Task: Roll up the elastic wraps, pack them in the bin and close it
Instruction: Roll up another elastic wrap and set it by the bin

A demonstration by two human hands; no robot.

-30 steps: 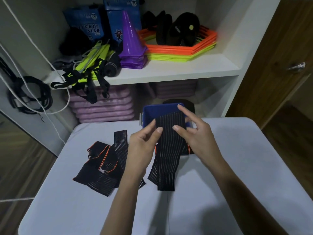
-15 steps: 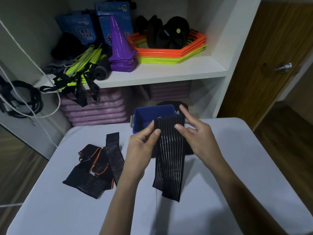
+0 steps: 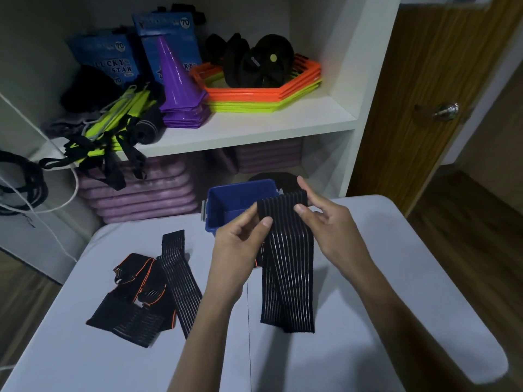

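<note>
Purple cones (image 3: 177, 89) stood stacked on white shelf (image 3: 254, 128), beside orange and yellow hexagon rings (image 3: 263, 94). Pink mats (image 3: 141, 190) lay below. Wooden door (image 3: 424, 89) with metal knob (image 3: 446, 111) at right.

From my feed, the held striped wrap (image 3: 285, 258) covers the blue bin's (image 3: 223, 205) near right corner, and my left hand (image 3: 239, 250) hides the wrap's left edge. A black object (image 3: 278, 179) behind the bin is mostly hidden; I cannot tell what it is. The tabletop (image 3: 396, 278) runs off the bottom edge. The blue packets' (image 3: 110, 58) print is too blurred to read fully.
</note>
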